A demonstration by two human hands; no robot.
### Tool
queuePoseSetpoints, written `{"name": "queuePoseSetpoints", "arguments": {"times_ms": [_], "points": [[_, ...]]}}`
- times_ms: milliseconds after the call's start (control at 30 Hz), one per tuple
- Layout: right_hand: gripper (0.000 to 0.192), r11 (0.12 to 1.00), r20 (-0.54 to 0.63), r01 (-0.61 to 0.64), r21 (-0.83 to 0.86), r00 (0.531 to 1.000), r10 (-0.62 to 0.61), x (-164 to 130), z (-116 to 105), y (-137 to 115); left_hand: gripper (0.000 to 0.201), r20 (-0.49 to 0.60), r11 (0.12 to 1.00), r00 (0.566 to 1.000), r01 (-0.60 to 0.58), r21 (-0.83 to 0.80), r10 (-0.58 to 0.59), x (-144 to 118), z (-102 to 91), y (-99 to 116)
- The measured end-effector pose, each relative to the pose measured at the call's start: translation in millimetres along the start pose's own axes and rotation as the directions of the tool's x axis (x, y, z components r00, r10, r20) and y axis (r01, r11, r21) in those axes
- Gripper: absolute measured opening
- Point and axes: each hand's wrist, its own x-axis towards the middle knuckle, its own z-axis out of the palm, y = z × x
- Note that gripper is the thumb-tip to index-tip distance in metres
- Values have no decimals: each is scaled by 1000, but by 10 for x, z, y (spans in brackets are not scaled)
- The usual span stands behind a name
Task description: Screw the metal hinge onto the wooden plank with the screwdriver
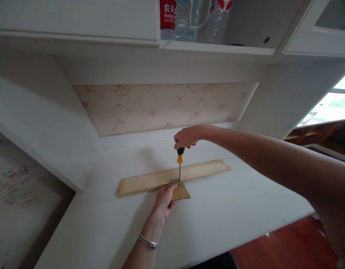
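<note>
Head view: right hand [186, 137] wraps the top of the yellow-and-black-handled screwdriver [180, 160], fingers closed round it, tip on the small metal bracket [175, 181]. Left hand [164, 198] fingers press the short wooden piece [181, 192] against the long pale wooden plank [172, 177], mid white surface [223, 213], toward its back edge. Keep the shaft vertical, push down while turning, hold the joint still.

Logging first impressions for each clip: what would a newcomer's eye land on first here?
The yellow-and-black screwdriver stands upright at mid-desk, gripped from above by the right hand, its tip on a small metal bracket. The left hand steadies the bracket on a long wooden board lying across the white desk.
</note>
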Motion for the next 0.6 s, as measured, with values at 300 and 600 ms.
{"name": "queuePoseSetpoints", "arguments": {"times_ms": [300, 600], "points": [[40, 998, -16, -23, -57, 1000, 22, -22, -29, 18, 28, -17, 999, 1000, 13, 40, -13, -66, 14, 60], [44, 1000, 39, -20, 18, 999, 19, -46, -29, 36, 29, -16, 1000, 1000, -3, 15, 3, -69, 7, 44]]}}
